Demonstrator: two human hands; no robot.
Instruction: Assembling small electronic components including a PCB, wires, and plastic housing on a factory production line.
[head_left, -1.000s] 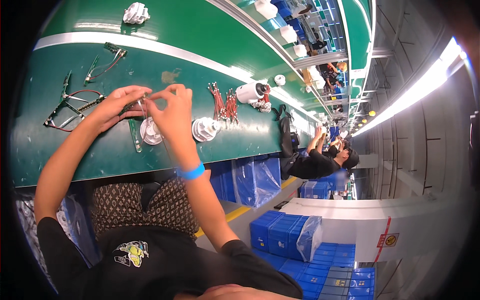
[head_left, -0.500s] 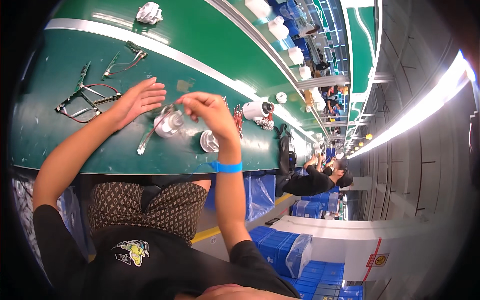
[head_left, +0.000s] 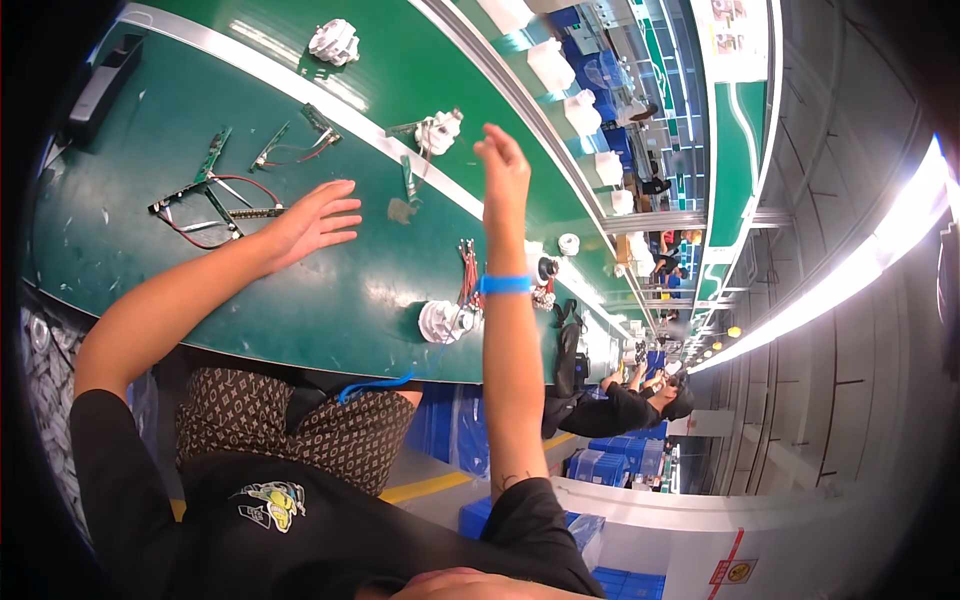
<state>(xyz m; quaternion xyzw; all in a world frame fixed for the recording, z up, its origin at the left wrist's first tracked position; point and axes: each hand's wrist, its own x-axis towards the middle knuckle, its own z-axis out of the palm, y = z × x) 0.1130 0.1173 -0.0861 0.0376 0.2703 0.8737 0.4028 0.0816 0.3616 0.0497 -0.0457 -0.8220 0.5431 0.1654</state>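
My left hand (head_left: 318,222) is held over the green table (head_left: 330,290), fingers stretched out, holding nothing. The right one (head_left: 506,172), a blue wrist strap (head_left: 504,284) on its wrist, reaches over the green conveyor belt (head_left: 380,85). Its fingers are loosely bent, with nothing visible in them. To its left, a white round housing (head_left: 438,132) with a small circuit board attached rests on the belt near the metal edge. Another white housing (head_left: 442,321) stands on the table near its front edge. Wired circuit boards (head_left: 215,195) lie beyond my left hand.
Farther along the belt sits another white housing (head_left: 334,42). Red-and-white wire bundles (head_left: 468,270) and a white cylinder with a dark end (head_left: 541,267) lie right of the table's middle. A black tray (head_left: 105,85) is at far left. A co-worker (head_left: 625,405) sits at right.
The housing with the board has gone from the table between my hands to the belt. My right hand has moved away from me and let go of it. The view has shifted slightly.
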